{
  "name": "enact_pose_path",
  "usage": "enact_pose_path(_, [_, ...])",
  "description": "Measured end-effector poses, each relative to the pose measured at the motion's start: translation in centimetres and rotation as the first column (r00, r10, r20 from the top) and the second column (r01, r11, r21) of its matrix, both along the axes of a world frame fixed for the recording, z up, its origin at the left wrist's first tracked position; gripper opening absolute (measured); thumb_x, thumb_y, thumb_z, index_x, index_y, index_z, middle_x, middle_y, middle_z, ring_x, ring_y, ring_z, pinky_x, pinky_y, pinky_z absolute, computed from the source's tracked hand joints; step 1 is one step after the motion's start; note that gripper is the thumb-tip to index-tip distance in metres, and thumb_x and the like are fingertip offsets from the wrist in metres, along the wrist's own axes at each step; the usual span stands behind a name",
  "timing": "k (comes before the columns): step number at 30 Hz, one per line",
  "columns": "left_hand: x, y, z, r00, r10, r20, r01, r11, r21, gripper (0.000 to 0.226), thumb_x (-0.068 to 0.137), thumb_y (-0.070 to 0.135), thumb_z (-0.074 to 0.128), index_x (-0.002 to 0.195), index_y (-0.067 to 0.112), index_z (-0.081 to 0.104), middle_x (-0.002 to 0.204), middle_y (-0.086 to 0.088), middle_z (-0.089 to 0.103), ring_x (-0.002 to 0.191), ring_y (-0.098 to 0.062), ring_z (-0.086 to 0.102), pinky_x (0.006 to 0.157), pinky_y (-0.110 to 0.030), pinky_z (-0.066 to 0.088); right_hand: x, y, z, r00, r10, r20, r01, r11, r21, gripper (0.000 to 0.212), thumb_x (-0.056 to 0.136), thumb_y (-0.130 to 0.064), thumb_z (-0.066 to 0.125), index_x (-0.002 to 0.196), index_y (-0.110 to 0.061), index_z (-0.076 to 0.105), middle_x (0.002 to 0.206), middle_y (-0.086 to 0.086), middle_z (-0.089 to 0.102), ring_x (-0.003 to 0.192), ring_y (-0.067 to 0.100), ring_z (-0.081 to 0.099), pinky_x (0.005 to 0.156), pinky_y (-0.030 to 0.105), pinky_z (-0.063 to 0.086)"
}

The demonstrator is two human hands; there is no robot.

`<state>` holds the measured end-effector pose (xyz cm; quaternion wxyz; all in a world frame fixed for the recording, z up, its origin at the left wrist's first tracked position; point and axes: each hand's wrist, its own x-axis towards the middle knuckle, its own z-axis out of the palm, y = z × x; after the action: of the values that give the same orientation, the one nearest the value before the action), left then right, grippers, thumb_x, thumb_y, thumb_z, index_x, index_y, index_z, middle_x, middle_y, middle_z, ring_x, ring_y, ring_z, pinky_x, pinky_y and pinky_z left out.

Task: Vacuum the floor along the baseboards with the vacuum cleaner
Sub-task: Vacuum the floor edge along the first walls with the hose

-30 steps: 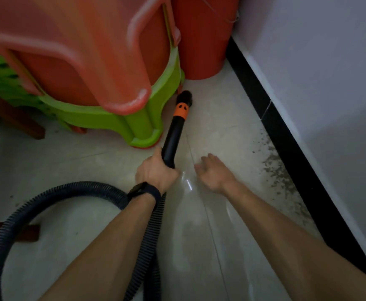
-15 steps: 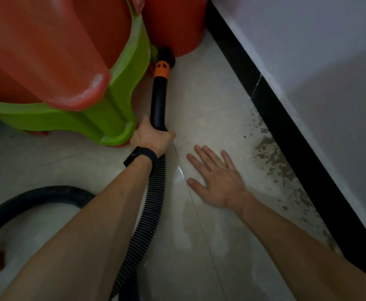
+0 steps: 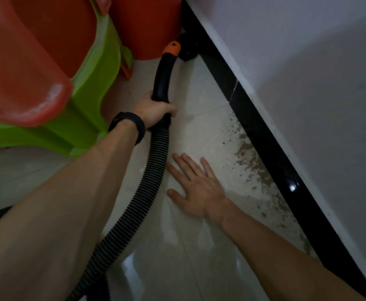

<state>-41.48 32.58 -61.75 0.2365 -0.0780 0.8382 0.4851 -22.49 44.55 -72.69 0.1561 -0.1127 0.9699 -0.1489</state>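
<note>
Now the left hand (image 3: 156,109) is clamped round the vacuum wand (image 3: 162,77), its nozzle (image 3: 187,48) at twelve o'clock, tucked between the red bucket (image 3: 145,25) and the black baseboard (image 3: 262,135). The right hand (image 3: 196,185) lies flat on the tile, fingers spread. The nozzle could jam there, and the dirt (image 3: 249,161) at three o'clock might get missed.

Hose (image 3: 153,166) past bottom edge; nozzle (image 3: 188,48) indistinct

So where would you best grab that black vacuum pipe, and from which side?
Grip the smooth pipe at its near end, just past the ribbed hose, where the left hand holds it. Come from the open near side: its nozzle end sits between red bucket and baseboard.
</note>
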Motion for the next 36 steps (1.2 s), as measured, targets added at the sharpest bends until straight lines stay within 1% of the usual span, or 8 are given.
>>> enact_pose_path(9, [10.5, -4.0, -0.7, 0.986, -0.164, 0.021, 0.165, 0.983, -0.085, 0.045, 0.058, 0.025, 0.081, 0.097, 0.022, 0.059, 0.086, -0.002, 0.068, 0.076, -0.02, 0.065, 0.063, -0.028, 0.051, -2.2, 0.0, 3.7, 0.963, -0.013, 0.27, 0.034, 0.997, -0.075, 0.082, 0.099, -0.032, 0.052, 0.164, -0.04, 0.004, 0.17, -0.019, -0.015, 0.156, 0.002, -0.016, 0.125, 0.043, -0.014])
enact_pose_path(13, [14.1, -4.1, -0.8, 0.955, -0.294, -0.043, 0.275, 0.929, -0.249, 0.042, 0.067, 0.03, 0.08, 0.1, 0.028, 0.053, 0.089, 0.003, 0.065, 0.081, -0.021, 0.063, 0.069, -0.034, 0.053, -3.0, -0.7, 5.4, 0.876, -0.156, 0.457, 0.329, 0.885, -0.33, 0.063, 0.103, -0.017, 0.049, 0.163, -0.021, 0.03, 0.171, 0.002, 0.021, 0.158, 0.021, 0.018, 0.128, 0.052, 0.014])
enact_pose_path(15, [15.7, -4.4, -1.0, 0.935, -0.351, -0.051, 0.32, 0.896, -0.307, 0.043, 0.069, 0.035, 0.078, 0.1, 0.03, 0.049, 0.087, 0.002, 0.064, 0.078, -0.022, 0.062, 0.067, -0.036, 0.053, -2.0, -0.1, 6.4, 0.719, -0.346, 0.603, 0.675, 0.553, -0.488, 0.045, 0.104, -0.013, 0.053, 0.149, -0.01, 0.052, 0.149, 0.01, 0.057, 0.138, 0.03, 0.053, 0.117, 0.048, 0.04])
enact_pose_path(18, [18.6, -4.6, -1.5, 0.922, -0.384, -0.053, 0.341, 0.867, -0.363, 0.041, 0.071, 0.036, 0.074, 0.097, 0.031, 0.042, 0.083, 0.002, 0.06, 0.072, -0.023, 0.06, 0.058, -0.032, 0.048, 0.1, 1.8, 8.1, 0.422, -0.344, 0.839, 0.845, -0.187, -0.501, 0.03, 0.105, -0.023, 0.051, 0.13, -0.011, 0.064, 0.118, 0.012, 0.075, 0.107, 0.032, 0.073, 0.096, 0.044, 0.052])
enact_pose_path(20, [20.8, -4.4, -2.1, 0.909, -0.411, -0.064, 0.356, 0.849, -0.39, 0.038, 0.074, 0.035, 0.07, 0.096, 0.03, 0.039, 0.082, 0.003, 0.057, 0.07, -0.022, 0.057, 0.054, -0.03, 0.043, 0.7, 2.8, 8.9, 0.393, -0.292, 0.872, 0.8, -0.359, -0.48, 0.039, 0.108, -0.04, 0.045, 0.125, -0.01, 0.062, 0.111, 0.012, 0.075, 0.101, 0.029, 0.072, 0.093, 0.043, 0.053])
enact_pose_path(23, [23.6, -4.3, -3.0, 0.893, -0.447, -0.058, 0.38, 0.815, -0.437, 0.038, 0.077, 0.037, 0.066, 0.099, 0.03, 0.035, 0.087, 0.004, 0.057, 0.072, -0.02, 0.057, 0.054, -0.03, 0.043, 0.6, 2.3, 9.5, 0.421, -0.322, 0.848, 0.807, -0.295, -0.512, 0.047, 0.103, -0.051, 0.056, 0.125, -0.01, 0.062, 0.116, 0.014, 0.071, 0.108, 0.03, 0.069, 0.093, 0.044, 0.056])
enact_pose_path(26, [25.4, -4.1, -3.4, 0.903, -0.427, -0.044, 0.37, 0.827, -0.424, 0.039, 0.078, 0.039, 0.064, 0.103, 0.03, 0.036, 0.09, 0.004, 0.058, 0.075, -0.019, 0.06, 0.06, -0.033, 0.051, 0.9, -0.1, 9.7, 0.414, -0.362, 0.835, 0.814, -0.264, -0.517, 0.021, 0.102, -0.027, 0.066, 0.114, -0.011, 0.061, 0.103, 0.011, 0.068, 0.094, 0.027, 0.072, 0.083, 0.042, 0.058])
enact_pose_path(36, [23.4, -2.5, -3.2, 0.989, -0.147, 0.017, 0.147, 0.989, 0.016, 0.037, 0.072, 0.016, 0.075, 0.101, 0.023, 0.054, 0.087, 0.002, 0.062, 0.074, -0.012, 0.06, 0.056, -0.021, 0.047, -2.7, -2.6, 8.7, 0.397, -0.503, 0.768, 0.813, -0.195, -0.548, 0.026, 0.105, -0.023, 0.059, 0.122, -0.007, 0.048, 0.078, 0.005, 0.056, 0.06, 0.018, 0.059, 0.063, 0.038, 0.055])
